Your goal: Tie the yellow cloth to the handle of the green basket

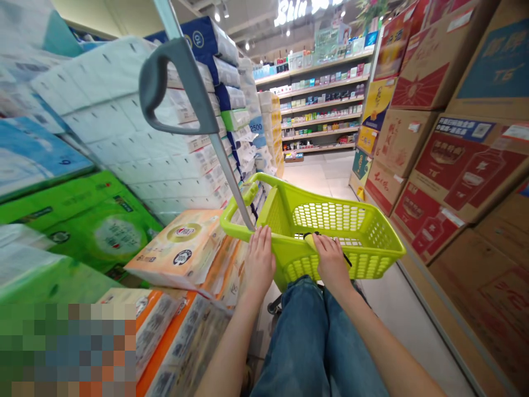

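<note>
Our left hand (259,259) rests flat on the near rim of the lime-green shopping basket (372,242), fingers extended and pressed side by side, holding nothing. Our right hand (330,259) lies on the same rim, its fingers curled over a small yellow object (309,241) inside the basket; we cannot tell how tightly they grip it or what it is. The basket stands directly ahead of both sets of fingertips, beyond our knees in blue jeans (318,336).

Just left of the left fingers we see an orange-and-white tissue pack (182,248) bearing a round logo too blurred to read. Above those fingers the basket's grey pull handle (182,88) slants upward on its metal bar. Further left, green tissue packs (82,220) and white wrapped toilet rolls (124,127) are stacked high; a label beyond them reads "2500" (256,125).

Right of the right fingers, cardboard cartons (463,160) with red bottle prints and Chinese characters line the aisle. Far ahead, store shelves (322,105) stand beneath a lit sign (291,10) reading "Skin".
</note>
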### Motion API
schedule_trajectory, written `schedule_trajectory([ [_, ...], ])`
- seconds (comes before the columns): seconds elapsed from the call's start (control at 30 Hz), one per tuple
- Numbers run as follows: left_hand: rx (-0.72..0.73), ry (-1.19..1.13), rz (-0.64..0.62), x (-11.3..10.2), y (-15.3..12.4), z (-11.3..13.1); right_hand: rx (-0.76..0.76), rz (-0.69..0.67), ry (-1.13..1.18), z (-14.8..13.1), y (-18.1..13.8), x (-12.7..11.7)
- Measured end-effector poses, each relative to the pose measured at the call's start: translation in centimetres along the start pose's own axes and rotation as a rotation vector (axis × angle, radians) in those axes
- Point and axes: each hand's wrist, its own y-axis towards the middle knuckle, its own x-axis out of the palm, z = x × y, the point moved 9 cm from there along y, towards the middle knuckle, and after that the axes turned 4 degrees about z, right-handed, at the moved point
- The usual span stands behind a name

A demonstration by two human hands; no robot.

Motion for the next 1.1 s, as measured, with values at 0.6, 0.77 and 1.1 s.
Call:
schedule_trajectory([
  [0.6, -0.075, 0.053, 0.028, 0.0, -0.6, 0.9, -0.012, -0.12, 0.063, -9.3, 3.3, 2.1],
  [0.77, -0.073, 0.046, 0.018, -0.1, -0.8, 1.1, 0.009, -0.054, -0.01, -4.3, 0.8, 0.7],
  [1.1, -0.08, -0.006, 0.038, -0.3, -1.1, 1.2, 0.037, 0.005, -0.091, 2.6, -2.2, -0.6],
])
